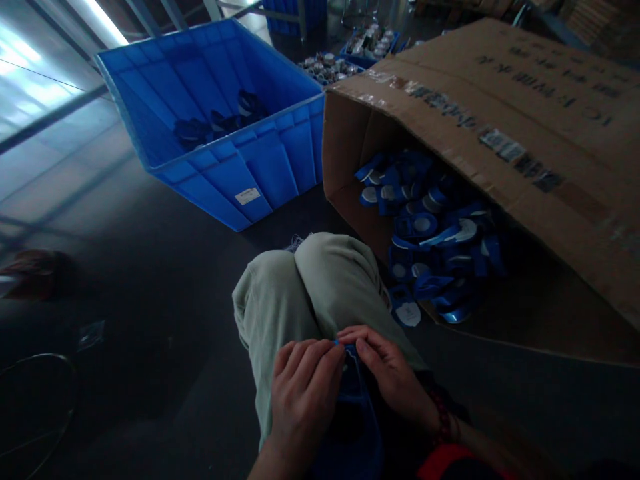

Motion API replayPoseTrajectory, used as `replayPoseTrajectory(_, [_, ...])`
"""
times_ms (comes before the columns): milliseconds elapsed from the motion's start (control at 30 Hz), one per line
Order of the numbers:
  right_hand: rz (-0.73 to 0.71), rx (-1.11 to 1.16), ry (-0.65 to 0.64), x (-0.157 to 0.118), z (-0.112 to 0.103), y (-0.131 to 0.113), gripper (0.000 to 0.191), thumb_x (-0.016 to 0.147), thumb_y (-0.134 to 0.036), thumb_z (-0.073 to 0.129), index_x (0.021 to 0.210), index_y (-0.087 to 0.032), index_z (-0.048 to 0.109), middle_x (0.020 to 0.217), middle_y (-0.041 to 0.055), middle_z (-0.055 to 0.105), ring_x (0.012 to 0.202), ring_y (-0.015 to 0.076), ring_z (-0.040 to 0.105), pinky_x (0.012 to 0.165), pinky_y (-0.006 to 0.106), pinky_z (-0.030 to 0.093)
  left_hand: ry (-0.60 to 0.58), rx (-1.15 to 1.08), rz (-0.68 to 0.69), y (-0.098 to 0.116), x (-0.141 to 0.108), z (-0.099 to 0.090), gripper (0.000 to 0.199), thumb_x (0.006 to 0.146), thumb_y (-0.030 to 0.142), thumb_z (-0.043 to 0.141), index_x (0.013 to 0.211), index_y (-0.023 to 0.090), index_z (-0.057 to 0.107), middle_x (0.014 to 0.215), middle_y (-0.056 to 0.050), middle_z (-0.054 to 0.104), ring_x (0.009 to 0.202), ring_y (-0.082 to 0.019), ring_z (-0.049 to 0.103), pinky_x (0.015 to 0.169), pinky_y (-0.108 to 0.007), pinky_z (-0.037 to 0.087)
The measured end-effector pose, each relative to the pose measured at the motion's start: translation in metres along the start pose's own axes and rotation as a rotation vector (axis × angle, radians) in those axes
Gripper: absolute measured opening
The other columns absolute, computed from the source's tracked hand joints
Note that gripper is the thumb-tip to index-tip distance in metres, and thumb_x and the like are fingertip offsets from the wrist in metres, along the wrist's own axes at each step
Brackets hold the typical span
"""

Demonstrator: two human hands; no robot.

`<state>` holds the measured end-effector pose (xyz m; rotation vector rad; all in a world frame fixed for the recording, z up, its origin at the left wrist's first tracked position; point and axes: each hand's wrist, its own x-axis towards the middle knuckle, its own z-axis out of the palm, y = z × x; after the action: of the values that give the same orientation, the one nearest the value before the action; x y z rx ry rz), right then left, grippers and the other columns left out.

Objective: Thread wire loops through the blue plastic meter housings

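Observation:
A blue plastic housing (350, 427) with a dark opening rests in my lap, tilted along my thighs. My left hand (305, 387) lies over its left side, fingers curled onto the upper end. From the right, my right hand (385, 367) grips the same upper end, thumb and fingers closed at the rim. The fingertips of both hands nearly meet there. Whether a small part sits under them is hidden. Similar blue plastic parts (420, 227) with whitish round pieces lie heaped in the cardboard box to the right.
The large cardboard box (530, 120) lies on its side, open towards me. A blue crate (280, 163) with several dark parts (215, 127) stands ahead left. Further back are trays of small parts (370, 43). A wire ring (65, 393) is at lower left.

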<state>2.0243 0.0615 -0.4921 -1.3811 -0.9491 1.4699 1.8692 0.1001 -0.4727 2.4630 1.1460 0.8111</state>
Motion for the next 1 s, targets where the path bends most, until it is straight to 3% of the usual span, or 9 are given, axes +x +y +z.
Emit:
replayPoseTrajectory(233, [0.012,0.031,-0.015,0.001,0.000,0.000,0.029,0.094,-0.043,0.047,0.102,-0.022,0.066,0.112,0.0053,0.065,0.113,0.0189,0.057,0.099,0.033,0.044,-0.036,0.104,0.071,0.001,-0.002,-0.006,0.016,0.083,0.005,0.059,0.097,0.012,0.063,0.089,-0.006,0.071,0.080,-0.019,0.062,0.079,-0.035,0.040])
replayPoseTrajectory(567, [0.008,-0.002,-0.023,0.002,-0.001,0.002,0.022,0.092,-0.037,0.053,0.105,-0.023,0.064,0.114,0.0048,0.065,0.113,0.0188,0.057,0.104,0.038,0.042,-0.063,0.217,0.044,0.008,0.004,-0.008,0.011,0.088,0.010,0.054,0.089,0.014,0.064,0.078,-0.005,0.063,0.073,-0.019,0.054,0.070,-0.033,0.037])
replayPoseTrajectory(833, [0.016,0.015,-0.012,0.003,-0.002,0.007,0.019,0.091,-0.032,0.055,0.105,-0.024,0.065,0.115,0.0038,0.065,0.115,0.0183,0.057,0.103,0.035,0.041,-0.095,0.192,0.001,0.009,0.010,-0.005,0.010,0.088,0.012,0.054,0.086,0.016,0.063,0.077,-0.004,0.063,0.071,-0.020,0.054,0.068,-0.034,0.037])
replayPoseTrajectory(1000, [-0.007,0.003,0.000,0.003,-0.002,0.006,0.018,0.092,-0.028,0.054,0.104,-0.022,0.065,0.112,0.0043,0.066,0.112,0.0178,0.058,0.102,0.034,0.042,-0.138,0.026,-0.111,0.005,0.010,-0.001,0.010,0.088,0.015,0.053,0.090,0.019,0.062,0.085,-0.004,0.065,0.077,-0.020,0.059,0.068,-0.034,0.044])
